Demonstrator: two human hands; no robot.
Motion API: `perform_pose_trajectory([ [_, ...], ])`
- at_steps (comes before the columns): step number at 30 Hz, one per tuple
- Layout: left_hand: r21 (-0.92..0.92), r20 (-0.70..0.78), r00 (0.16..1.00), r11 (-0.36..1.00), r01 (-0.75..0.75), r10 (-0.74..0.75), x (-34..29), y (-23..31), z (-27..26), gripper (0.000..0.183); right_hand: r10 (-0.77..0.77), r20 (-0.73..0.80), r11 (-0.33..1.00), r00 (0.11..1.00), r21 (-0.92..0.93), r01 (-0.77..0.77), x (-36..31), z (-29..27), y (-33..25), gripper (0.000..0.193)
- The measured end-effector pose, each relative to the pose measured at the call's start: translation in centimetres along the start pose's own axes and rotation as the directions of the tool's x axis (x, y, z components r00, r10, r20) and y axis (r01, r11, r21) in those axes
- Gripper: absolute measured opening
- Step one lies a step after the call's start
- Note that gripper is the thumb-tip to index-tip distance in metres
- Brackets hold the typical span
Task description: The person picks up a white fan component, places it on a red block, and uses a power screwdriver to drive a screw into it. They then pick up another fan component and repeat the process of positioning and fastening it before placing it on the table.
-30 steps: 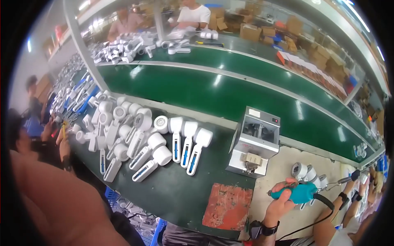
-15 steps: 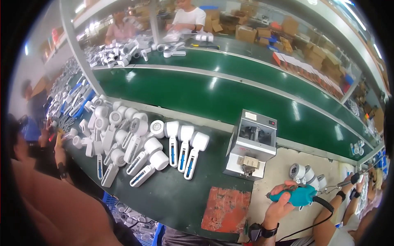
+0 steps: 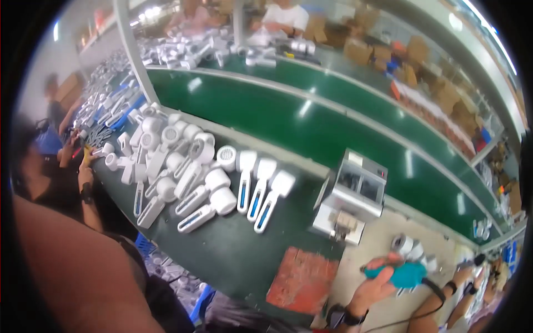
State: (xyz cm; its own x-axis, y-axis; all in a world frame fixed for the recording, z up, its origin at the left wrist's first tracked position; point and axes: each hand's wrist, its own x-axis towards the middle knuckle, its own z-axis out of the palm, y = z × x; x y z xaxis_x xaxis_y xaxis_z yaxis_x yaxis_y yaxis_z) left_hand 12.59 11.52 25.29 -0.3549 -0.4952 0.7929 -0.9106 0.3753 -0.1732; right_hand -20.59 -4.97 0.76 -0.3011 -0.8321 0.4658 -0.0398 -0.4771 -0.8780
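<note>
My right hand [image 3: 373,288], with a black strap at its wrist, is wrapped round a teal electric screwdriver [image 3: 410,275]. The tool lies nearly level, its tip toward the left and a black cord trailing from its other end. It is held in front of a small grey screw feeder [image 3: 350,194] and to the right of a worn red mat [image 3: 304,280]. A bare arm [image 3: 72,272] fills the lower left; my left hand does not show. Three white handheld units with round heads and blue-striped handles [image 3: 266,213] lie in a row on the dark green bench.
A heap of similar white units [image 3: 166,150] covers the bench's left. More white round parts [image 3: 408,246] stand beyond the screwdriver. A green conveyor [image 3: 277,122] runs behind. Co-workers' arms show at left [image 3: 86,183] and right [image 3: 444,297]. A blue crate [image 3: 202,302] of parts sits below.
The whole view has tilted, with the bench's left side now higher in the picture and slightly blurred. My right hand keeps its grip on the screwdriver in about the same place.
</note>
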Motion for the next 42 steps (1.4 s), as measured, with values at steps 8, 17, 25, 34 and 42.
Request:
perform_pose_trajectory([
  [8,-0.172,-0.023,1.0,0.985,-0.02,0.016,1.2,0.2,3.5,0.056,-0.032,0.076,0.999,0.997,0.043,0.029,0.1,0.7,0.9,0.053],
  [17,-0.234,0.037,0.995,0.969,-0.08,0.091,1.9,-0.7,4.4,0.056,-0.03,0.065,0.997,0.997,0.073,0.025,0.4,-0.1,0.6,0.054],
  [25,-0.28,0.044,0.999,0.96,0.0,0.013,0.4,0.5,5.3,0.057,-0.042,0.061,0.999,0.997,0.031,0.04,0.2,0.2,0.3,0.053],
  [34,-0.22,0.042,0.999,0.976,0.008,0.002,-0.5,-0.2,3.5,0.057,-0.021,0.041,0.998,0.999,0.054,0.019,0.2,0.0,0.2,0.056],
  [42,-0.106,0.066,0.997,0.994,-0.034,0.041,-0.2,-0.8,0.6,0.058,-0.002,0.052,0.999,0.999,0.053,0.0,0.0,0.0,0.2,0.05],
])
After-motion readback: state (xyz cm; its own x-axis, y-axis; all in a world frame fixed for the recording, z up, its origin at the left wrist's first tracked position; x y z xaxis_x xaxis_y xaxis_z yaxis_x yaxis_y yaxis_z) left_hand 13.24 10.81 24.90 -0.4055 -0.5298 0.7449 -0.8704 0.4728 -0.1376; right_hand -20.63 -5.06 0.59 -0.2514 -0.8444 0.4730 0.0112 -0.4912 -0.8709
